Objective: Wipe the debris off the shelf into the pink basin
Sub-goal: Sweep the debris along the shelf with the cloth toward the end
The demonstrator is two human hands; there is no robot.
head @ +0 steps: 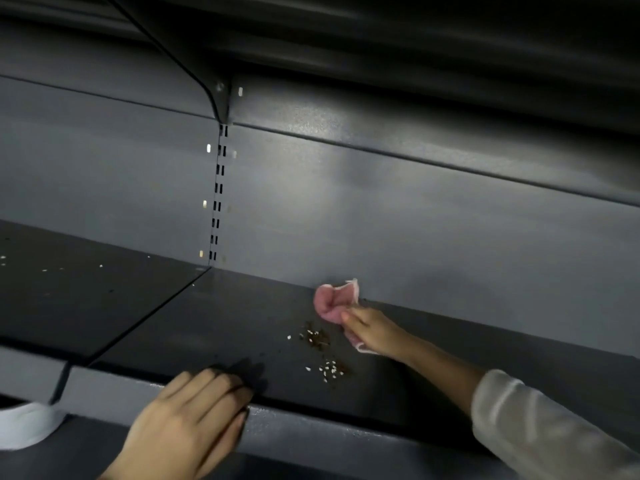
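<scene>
Dim, grey light throughout. A soft bright patch glows on the back panel [346, 174] above the right hand [370, 330]. The left hand [187, 424] is motion-blurred, casting finger shadows on the shelf [242, 323]. Upper edges sink into darkness.

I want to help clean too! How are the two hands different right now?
The right hand grips a pink cloth far back on the shelf; the left hand holds nothing. The left hand lies flat on the shelf's front edge, the right is curled. Both are bare.
</scene>
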